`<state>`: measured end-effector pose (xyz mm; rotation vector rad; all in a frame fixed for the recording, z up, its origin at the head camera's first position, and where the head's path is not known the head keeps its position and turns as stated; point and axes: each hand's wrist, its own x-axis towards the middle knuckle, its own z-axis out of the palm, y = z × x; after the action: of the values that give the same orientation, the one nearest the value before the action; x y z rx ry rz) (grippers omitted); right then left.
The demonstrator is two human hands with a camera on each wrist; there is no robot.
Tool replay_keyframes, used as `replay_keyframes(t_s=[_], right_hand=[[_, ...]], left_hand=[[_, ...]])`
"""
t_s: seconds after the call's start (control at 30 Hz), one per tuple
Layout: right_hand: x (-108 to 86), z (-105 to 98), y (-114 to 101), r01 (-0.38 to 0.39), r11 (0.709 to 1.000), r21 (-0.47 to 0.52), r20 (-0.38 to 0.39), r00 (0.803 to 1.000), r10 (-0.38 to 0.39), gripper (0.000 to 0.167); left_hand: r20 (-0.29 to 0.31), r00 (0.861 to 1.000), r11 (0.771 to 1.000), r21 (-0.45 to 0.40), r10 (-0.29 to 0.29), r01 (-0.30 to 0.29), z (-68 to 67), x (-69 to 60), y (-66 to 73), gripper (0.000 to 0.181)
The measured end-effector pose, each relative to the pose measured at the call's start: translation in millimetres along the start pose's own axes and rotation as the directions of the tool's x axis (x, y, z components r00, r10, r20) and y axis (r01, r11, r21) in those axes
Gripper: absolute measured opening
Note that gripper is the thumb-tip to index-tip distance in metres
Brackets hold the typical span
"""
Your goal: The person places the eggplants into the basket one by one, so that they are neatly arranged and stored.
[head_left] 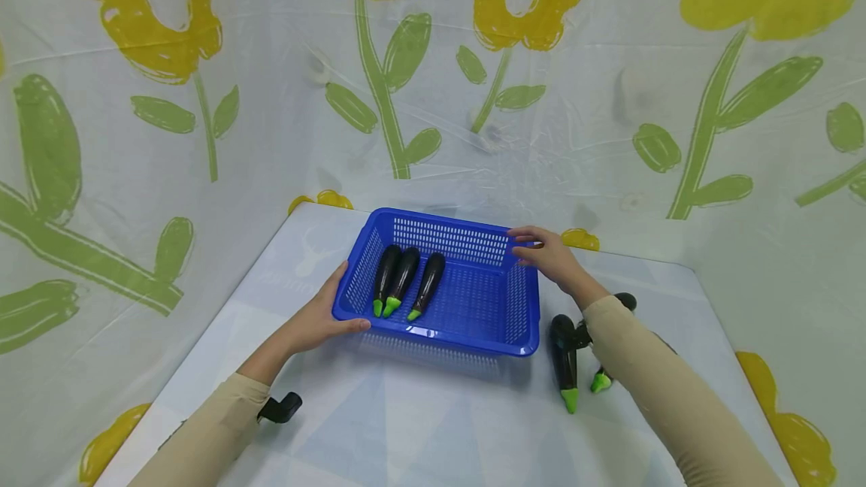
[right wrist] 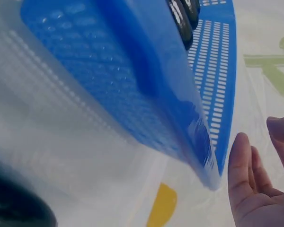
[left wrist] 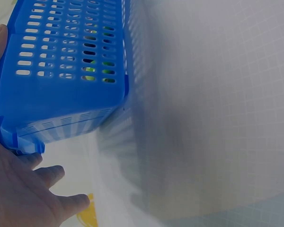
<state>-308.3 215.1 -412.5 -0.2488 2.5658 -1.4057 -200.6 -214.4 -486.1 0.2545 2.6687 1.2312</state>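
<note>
A blue basket (head_left: 467,299) has three dark eggplants (head_left: 428,284) lying in its left half, green stem ends toward the front. At its front left corner, my left hand (head_left: 325,322) holds the rim, thumb along the front edge and fingers by the left side. In the left wrist view, that hand (left wrist: 26,189) has several fingers spread beside the basket corner (left wrist: 57,99). My right hand (head_left: 549,255) hovers at the back right corner with parted fingers and nothing in them. The right wrist view shows this hand (right wrist: 260,184) apart from the rim.
Right of the basket, an eggplant (head_left: 563,359) lies on the white table (head_left: 419,427); more eggplants are partly hidden behind the right forearm. A flower-printed curtain (head_left: 582,111) stands behind the table and along its sides.
</note>
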Motion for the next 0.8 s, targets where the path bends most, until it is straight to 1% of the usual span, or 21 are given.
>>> replay_keyframes(t_s=[0.13, 0.33, 0.47, 0.63, 0.8], right_hand=[[-5.4, -6, 4, -0.007, 1.0, -0.029, -0.038, 0.999, 0.006, 0.043], [-13.5, -16, 11, -0.017, 1.0, -0.022, -0.08, 0.997, 0.015, 0.045], [-19.5, -23, 21, -0.036, 0.998, -0.045, -0.113, 0.993, 0.031, 0.046], [-28.0, -30, 36, -0.048, 0.996, -0.072, -0.133, 0.99, 0.038, 0.05], [-36.3, -36, 51, -0.094, 0.992, -0.086, -0.157, 0.984, 0.08, 0.055]], left_hand=[[0.001, 1.0, 1.0, 0.006, 0.002, -0.002, -0.2, 0.5, 0.3, 0.128], [0.0, 1.0, 1.0, -0.006, -0.001, 0.001, -0.2, -0.3, -0.2, 0.129], [0.002, 1.0, 1.0, -0.01, 0.003, -0.003, 0.0, 0.0, -0.4, 0.128], [0.001, 1.0, 1.0, -0.013, 0.004, -0.004, -0.5, -0.5, 0.3, 0.128], [0.0, 1.0, 1.0, -0.013, 0.01, -0.01, -0.5, -0.6, 0.8, 0.129]])
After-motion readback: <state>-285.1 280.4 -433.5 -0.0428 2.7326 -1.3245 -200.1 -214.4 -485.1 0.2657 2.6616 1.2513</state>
